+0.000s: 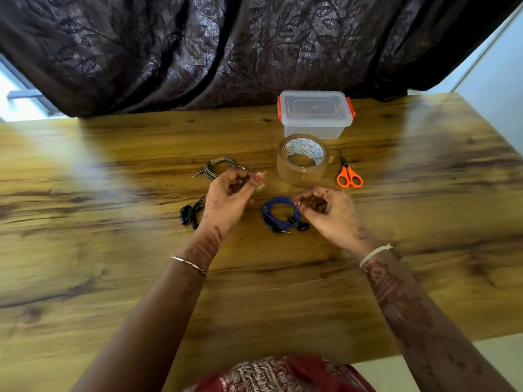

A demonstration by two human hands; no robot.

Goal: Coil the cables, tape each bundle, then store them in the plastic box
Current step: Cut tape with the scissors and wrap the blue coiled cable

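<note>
left hand (229, 190) fingers pinch a tape strip (261, 184); right hand (322, 207) fingers pinch the blue cable (276, 215) coil. risk: strip sticks to itself, or coil springs loose on release.

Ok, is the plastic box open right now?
No, the clear lid sits on top of the plastic box, with an orange clip at each end.

Home room — wooden table (113, 222), patterned curtain (169, 52)

Table (113, 250) with cables (278, 213), tape (301, 162), scissors (349, 176), box (315, 114)
</note>
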